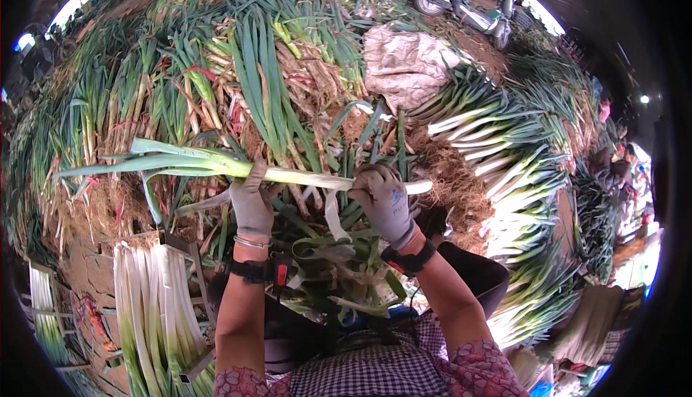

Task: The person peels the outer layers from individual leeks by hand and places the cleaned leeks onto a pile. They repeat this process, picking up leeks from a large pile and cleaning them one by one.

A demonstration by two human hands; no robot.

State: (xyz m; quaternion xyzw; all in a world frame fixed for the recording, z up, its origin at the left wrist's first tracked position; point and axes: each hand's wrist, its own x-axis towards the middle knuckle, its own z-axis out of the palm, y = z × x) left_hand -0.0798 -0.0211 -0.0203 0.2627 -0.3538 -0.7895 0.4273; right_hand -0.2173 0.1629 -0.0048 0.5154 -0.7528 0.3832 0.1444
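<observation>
Checked cloth (360,374) over the lap sits closest to my head view, with flowered sleeves (481,368) to either side and two bare forearms reaching up from them. Ahead of the lap, both gloved hands hold one leek (310,176). My left grip (252,206) is closed round the stalk just below where the leaves fan out; my right grip (384,199) is clasped on the pale shank, fingers over the top.

Its long axis runs across the view, nearly level, dipping a little to the right. From the left grip the green leaves spread off to the left; from the right grip the short white end juts out to the right, so the right hand is the nearer to that end. Between the hands a bare length shows, and a pale strip (334,215) hangs beside the right thumb; I cannot tell whether it joins the stalk.

Around this I see a heap of leeks (274,87) beyond the hands, a row of white-shanked leeks (472,134) with shaggy roots to the right, a pale sack (407,65) above them, and a bundle (155,292) in a frame at lower left.

As for writing, small blue print (397,197) marks the back of the right glove; I make out no other lettering.
</observation>
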